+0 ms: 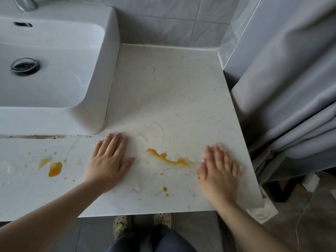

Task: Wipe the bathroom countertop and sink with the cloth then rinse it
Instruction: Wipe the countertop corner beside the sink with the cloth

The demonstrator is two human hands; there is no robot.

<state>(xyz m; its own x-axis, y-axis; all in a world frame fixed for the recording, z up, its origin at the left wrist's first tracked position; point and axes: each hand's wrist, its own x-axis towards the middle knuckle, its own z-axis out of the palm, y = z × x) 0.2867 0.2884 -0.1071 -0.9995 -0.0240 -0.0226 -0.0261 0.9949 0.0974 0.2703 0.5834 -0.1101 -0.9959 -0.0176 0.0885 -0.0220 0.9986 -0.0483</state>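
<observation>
My left hand [109, 160] lies flat on the pale marble countertop [163, 79], fingers apart, holding nothing. My right hand [218, 171], motion-blurred, presses down near the counter's right edge on a white cloth [221, 144]. Only slivers of the cloth show past my fingertips. An orange spill streak [169, 160] runs between my hands and touches the right one. Another orange puddle [54, 168] with small drops sits left of my left hand. Wet swirl marks cover the counter beyond the streak. The white sink [109, 51] stands at the upper left.
A chrome drain plug [25, 66] sits in the basin, with the faucet [27, 3] at the top left. A grey curtain [291, 88] hangs close along the counter's right edge. My slippered feet [121, 224] stand below the front edge. A white box and cable [311, 180] lie on the floor.
</observation>
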